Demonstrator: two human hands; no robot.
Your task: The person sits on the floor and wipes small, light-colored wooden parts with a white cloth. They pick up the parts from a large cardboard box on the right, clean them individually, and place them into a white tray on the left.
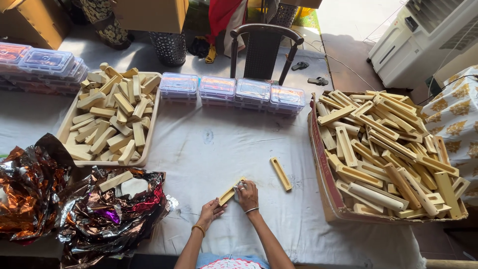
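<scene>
Both hands sit low-centre on the white cloth (224, 149): left hand (210, 211) w/ fingers closed on the near end of a slotted wooden piece (230, 193), right hand (247, 195) pressing a small whitish wad onto its top, fingers curled tight. Just right of that piece lies a 2nd slotted piece (281, 174), flat & apart from it; farther right, a cardboard box (326, 192) heaped w/ similar slotted pieces. Left of the held piece: crumpled metallic foil (94, 214), beyond it a tray (152, 127) piled w/ plain wooden blocks; row of clear lidded containers (232, 92) sits behind.
</scene>
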